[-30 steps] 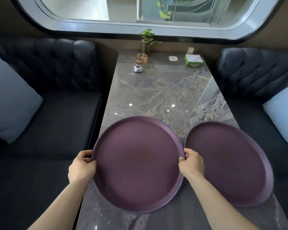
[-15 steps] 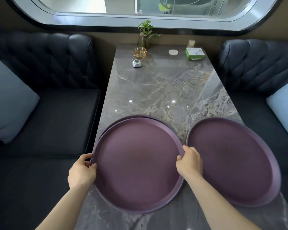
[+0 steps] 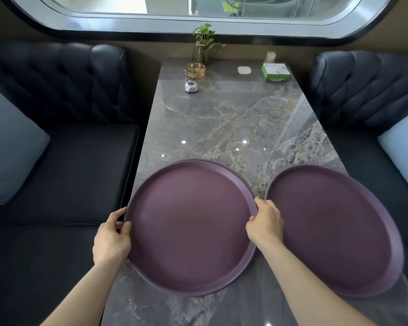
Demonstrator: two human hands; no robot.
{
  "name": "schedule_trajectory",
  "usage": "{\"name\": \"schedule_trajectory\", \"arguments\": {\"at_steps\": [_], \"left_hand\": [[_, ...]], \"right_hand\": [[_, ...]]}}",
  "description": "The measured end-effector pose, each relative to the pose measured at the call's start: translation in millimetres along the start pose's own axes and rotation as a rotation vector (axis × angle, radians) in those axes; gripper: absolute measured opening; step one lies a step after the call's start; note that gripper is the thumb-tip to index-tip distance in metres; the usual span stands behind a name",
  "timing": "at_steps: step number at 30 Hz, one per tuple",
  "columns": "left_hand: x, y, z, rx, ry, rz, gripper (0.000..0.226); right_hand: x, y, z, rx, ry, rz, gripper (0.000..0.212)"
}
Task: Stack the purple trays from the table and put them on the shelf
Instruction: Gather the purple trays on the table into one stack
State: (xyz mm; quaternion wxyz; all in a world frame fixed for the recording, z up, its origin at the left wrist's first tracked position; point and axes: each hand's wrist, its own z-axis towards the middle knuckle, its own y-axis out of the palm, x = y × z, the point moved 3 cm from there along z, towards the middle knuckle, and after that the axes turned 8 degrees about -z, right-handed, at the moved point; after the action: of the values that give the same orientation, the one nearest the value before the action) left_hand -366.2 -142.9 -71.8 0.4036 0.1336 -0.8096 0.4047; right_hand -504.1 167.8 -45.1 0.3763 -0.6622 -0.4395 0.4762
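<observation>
A round purple tray lies at the near left of the marble table. A thin dark rim of another tray shows just under its far edge. My left hand grips the top tray's left rim and my right hand grips its right rim. A second purple tray lies flat to the right, its left rim close beside my right hand and its right side hanging past the table edge.
At the far end of the table stand a small plant in a glass vase, an amber glass ashtray, a white call button, a white coaster and a green box. Dark sofas with pale cushions flank the table.
The held tray has come down nearly flush onto the tray beneath it, whose far rim showed more half a second ago. My hands stay on its rims.
</observation>
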Motion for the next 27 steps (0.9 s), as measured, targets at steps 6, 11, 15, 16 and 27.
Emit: {"name": "schedule_trajectory", "arguments": {"at_steps": [6,11,15,16,27], "left_hand": [[-0.3,7.1,-4.0,-0.031,-0.009,-0.025,0.041],[-4.1,15.2,0.2,0.05,0.022,0.111,0.039],[-6.5,17.3,-0.9,0.124,0.03,0.108,0.031],[-7.2,17.9,-0.6,0.133,0.037,0.105,0.027],[-3.9,20.3,13.0,0.073,-0.033,0.224,0.033]], "right_hand": [[-1.3,1.6,-1.4,0.011,0.009,-0.122,0.039],[-4.5,-1.6,4.2,0.03,0.075,-0.176,0.02],[-2.9,-4.4,13.3,0.049,0.157,-0.07,0.027],[-2.7,-5.5,15.6,0.052,0.171,-0.045,0.03],[-8.1,10.4,15.3,0.053,0.133,-0.127,0.038]]}}
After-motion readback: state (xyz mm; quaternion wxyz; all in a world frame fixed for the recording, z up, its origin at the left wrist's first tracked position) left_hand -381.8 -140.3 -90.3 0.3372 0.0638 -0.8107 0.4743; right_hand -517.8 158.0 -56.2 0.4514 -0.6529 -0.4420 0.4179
